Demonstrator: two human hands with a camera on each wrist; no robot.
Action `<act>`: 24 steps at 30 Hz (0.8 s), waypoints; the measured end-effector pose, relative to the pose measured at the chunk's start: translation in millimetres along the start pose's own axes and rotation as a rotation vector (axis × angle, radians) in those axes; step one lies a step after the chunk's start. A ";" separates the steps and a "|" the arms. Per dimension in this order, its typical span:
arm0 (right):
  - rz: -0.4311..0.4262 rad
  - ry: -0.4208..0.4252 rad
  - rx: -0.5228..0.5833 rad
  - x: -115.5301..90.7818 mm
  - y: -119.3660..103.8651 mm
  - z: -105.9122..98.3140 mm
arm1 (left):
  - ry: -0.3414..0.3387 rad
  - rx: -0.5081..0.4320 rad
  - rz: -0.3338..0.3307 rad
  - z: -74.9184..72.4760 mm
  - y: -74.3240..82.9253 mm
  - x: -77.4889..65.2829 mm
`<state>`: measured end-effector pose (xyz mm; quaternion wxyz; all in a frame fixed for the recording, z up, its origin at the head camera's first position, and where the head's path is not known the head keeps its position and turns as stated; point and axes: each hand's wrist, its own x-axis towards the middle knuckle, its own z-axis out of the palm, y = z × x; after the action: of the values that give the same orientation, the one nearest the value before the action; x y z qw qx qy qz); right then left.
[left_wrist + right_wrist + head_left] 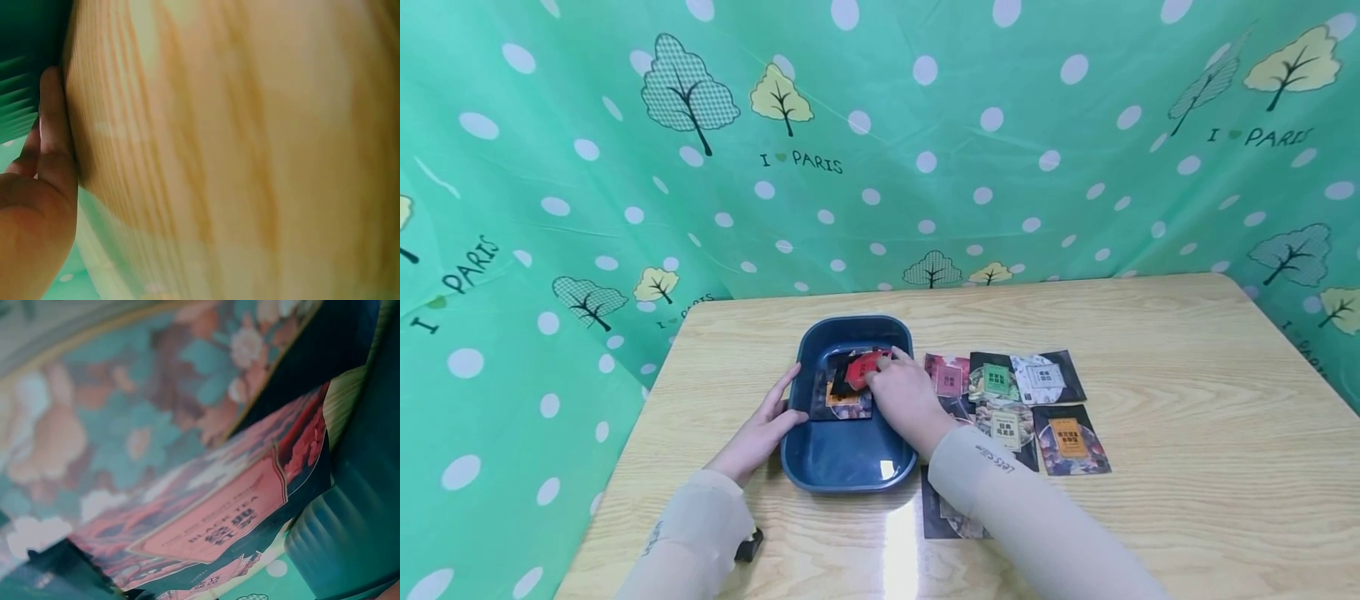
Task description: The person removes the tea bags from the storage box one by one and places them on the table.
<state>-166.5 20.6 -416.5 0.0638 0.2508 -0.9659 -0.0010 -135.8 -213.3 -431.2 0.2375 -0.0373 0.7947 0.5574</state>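
A dark blue plastic basin (838, 462) stands on the table. My left hand (763, 429) holds its left side, thumb over the rim and fingers along the outer wall. In the left wrist view, straight fingers (53, 119) lie against that wall. My right hand (906, 392) reaches over the right rim and pinches a red-and-black tea packet (863, 369) inside. Under it, a dark packet with an orange label (842, 404) lies on the basin floor. The right wrist view shows a pink-labelled black tea packet (219, 525) beside the basin; the right fingers are hidden there.
Right of the basin lie several flat packets, among them a pink (949, 377), a green (995, 377), a white (1047, 377), a cream (1007, 427) and an orange-labelled one (1071, 440). Another dark packet (947, 510) is partly under my right sleeve. A green polka-dot curtain (880, 167) hangs behind the wooden table (1187, 400).
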 end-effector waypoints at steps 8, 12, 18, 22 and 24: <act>0.028 0.111 0.107 -3.1 1.5 0.3 | 0.001 -0.006 -0.003 0.4 0.3 0.1; 0.073 0.120 0.197 -5.6 1.9 -1.1 | 0.008 -0.014 -0.004 1.0 -0.2 0.6; 0.095 0.182 0.251 -7.9 3.5 -0.1 | 0.011 -0.028 0.000 1.7 0.3 1.5; 0.092 0.219 0.292 -8.5 5.1 2.0 | 0.013 -0.019 0.001 1.5 1.3 0.9; 0.090 0.234 0.309 -8.5 6.0 2.7 | 0.013 -0.017 0.003 1.4 1.4 0.8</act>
<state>-162.4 29.9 -420.0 0.1364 0.2124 -0.9508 0.1794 -136.4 -211.4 -430.7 0.2313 -0.0415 0.7916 0.5641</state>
